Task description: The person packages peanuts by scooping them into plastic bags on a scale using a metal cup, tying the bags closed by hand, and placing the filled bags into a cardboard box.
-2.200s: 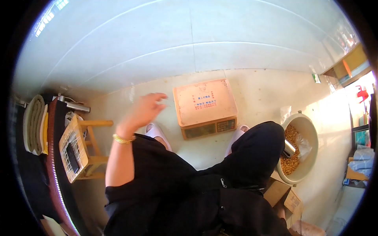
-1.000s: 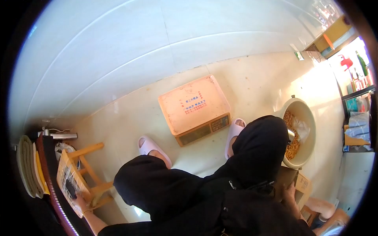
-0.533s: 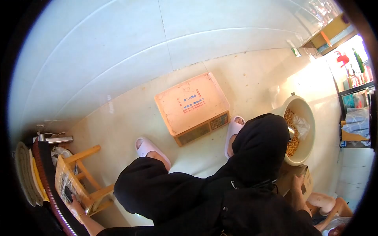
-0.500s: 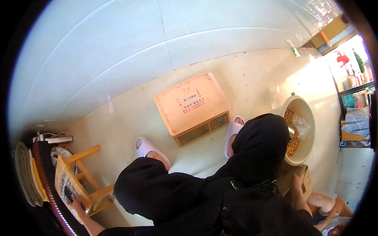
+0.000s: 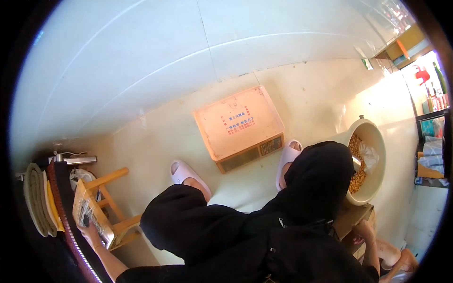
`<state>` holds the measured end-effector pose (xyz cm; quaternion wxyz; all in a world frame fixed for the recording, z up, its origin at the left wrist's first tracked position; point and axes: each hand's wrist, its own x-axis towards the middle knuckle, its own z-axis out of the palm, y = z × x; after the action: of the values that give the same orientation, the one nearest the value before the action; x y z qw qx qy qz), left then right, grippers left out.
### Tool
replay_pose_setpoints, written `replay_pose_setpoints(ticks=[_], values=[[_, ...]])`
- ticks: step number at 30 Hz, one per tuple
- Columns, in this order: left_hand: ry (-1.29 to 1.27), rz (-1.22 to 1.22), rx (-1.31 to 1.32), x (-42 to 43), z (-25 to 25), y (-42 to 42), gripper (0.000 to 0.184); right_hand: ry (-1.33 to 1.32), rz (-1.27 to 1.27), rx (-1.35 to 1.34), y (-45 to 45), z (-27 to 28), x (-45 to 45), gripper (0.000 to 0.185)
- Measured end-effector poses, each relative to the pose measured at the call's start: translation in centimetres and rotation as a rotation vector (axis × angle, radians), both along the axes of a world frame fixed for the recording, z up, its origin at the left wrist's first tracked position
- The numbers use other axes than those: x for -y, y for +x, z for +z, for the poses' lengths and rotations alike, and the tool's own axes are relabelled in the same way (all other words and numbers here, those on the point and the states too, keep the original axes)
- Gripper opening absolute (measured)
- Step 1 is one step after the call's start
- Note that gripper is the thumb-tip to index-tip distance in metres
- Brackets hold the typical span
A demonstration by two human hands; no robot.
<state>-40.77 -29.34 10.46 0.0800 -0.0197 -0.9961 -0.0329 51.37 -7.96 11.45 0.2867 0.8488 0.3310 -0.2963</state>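
My left hand (image 5: 90,234) is at the woven seat of a wooden stool (image 5: 113,204), its fingers bent round the seat's side. The stool is tipped, with its legs pointing right. A small dark patch (image 5: 86,220) shows by my fingertips; what it is I cannot tell. At lower right, my right hand (image 5: 365,231) is closed over the edge of a cardboard box (image 5: 350,218); whatever its fingers hold is hidden. Just beyond the box stands a cream bucket (image 5: 378,162) holding yellow kernels (image 5: 357,181), a clear plastic bag (image 5: 370,156) and a partly hidden metallic thing.
An orange-topped weighing scale (image 5: 240,123) lies on the floor before my pink slippers (image 5: 188,178). Folded cloths (image 5: 40,200) are stacked at far left. Another person's bare leg (image 5: 388,254) is at lower right, near shelves (image 5: 430,158). A white wall runs along the back.
My view has shifted slightly, so most things sit further right. My left hand has moved up along the stool's seat. My right hand has drawn back a little at the box, fingers more curled.
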Motion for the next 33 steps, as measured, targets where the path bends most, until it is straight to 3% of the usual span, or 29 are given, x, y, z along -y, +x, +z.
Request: replay_pose_setpoints(ticks=[1,3,5,7,9,10,12,13,15,17,18,19,20,21,22,23,27,29,33], values=[[-0.007,0.007,-0.001,-3.8,2.0,2.4,0.072,-0.141,0.173,0.000,-0.2,1.0,-0.3,0.033],[0.338,-0.416,-0.074,-6.4,2.1,1.1,0.068,0.130,0.069,-0.161,-3.2,3.1,-2.7,0.035],[0.525,-0.675,-0.038,-12.9,3.1,4.1,0.066,0.451,0.164,-0.107,-3.5,1.9,-6.0,0.024],[0.365,-0.933,0.054,-19.9,6.2,11.9,0.063,0.919,0.325,-0.155,-3.4,-0.2,-8.2,0.015],[0.057,-1.225,0.143,-24.0,8.8,18.6,0.057,1.044,0.389,-0.292,-8.1,1.8,-11.5,0.011],[0.046,-1.205,0.136,-24.7,9.0,20.1,0.057,1.038,0.400,-0.313,-10.4,2.5,-12.7,0.011],[0.039,-1.261,0.422,-25.2,9.1,21.8,0.051,1.267,0.599,-0.465,-14.4,3.9,-14.2,0.009],[0.030,-1.256,0.415,-24.5,8.4,21.4,0.051,1.265,0.594,-0.477,-15.7,4.7,-15.0,0.009],[0.020,-1.134,0.351,-21.1,5.3,19.1,0.045,1.394,1.044,-0.444,-17.1,5.7,-16.4,0.009],[-0.258,-0.828,0.387,-15.7,2.4,17.0,0.040,1.417,1.022,-0.461,-15.8,5.1,-17.3,0.009],[-0.136,-1.034,0.351,-10.1,-0.7,14.8,0.036,1.429,0.937,-0.409,-14.7,4.5,-17.6,0.010],[-0.393,-0.790,0.456,-6.2,-3.2,14.3,0.033,1.439,0.854,-0.355,-13.6,3.9,-17.9,0.010],[-0.287,-0.792,0.479,-2.0,-4.3,16.2,0.027,1.431,0.796,-0.290,-12.4,3.3,-17.6,0.012],[-0.970,-0.864,0.638,5.0,-11.0,12.9,0.027,1.430,0.790,-0.289,-10.9,2.3,-17.4,0.012],[-1.030,-0.834,0.813,8.6,-12.7,15.1,0.027,1.407,0.716,-0.257,-9.3,1.1,-17.0,0.014],[-0.963,-0.753,0.928,11.0,-13.6,17.8,0.026,1.381,0.640,-0.223,-7.9,-0.1,-16.3,0.016],[-0.193,-0.270,1.041,14.8,-16.2,26.4,0.026,1.128,0.453,-0.236,-3.6,-4.8,-12.7,0.023],[-0.030,-0.224,1.029,14.4,-17.2,28.8,0.026,0.836,0.597,-0.143,-1.8,-7.4,-10.9,0.034],[0.122,-0.218,1.009,13.3,-17.6,30.6,0.026,0.774,0.605,-0.196,-0.6,-9.8,-8.9,0.043]])
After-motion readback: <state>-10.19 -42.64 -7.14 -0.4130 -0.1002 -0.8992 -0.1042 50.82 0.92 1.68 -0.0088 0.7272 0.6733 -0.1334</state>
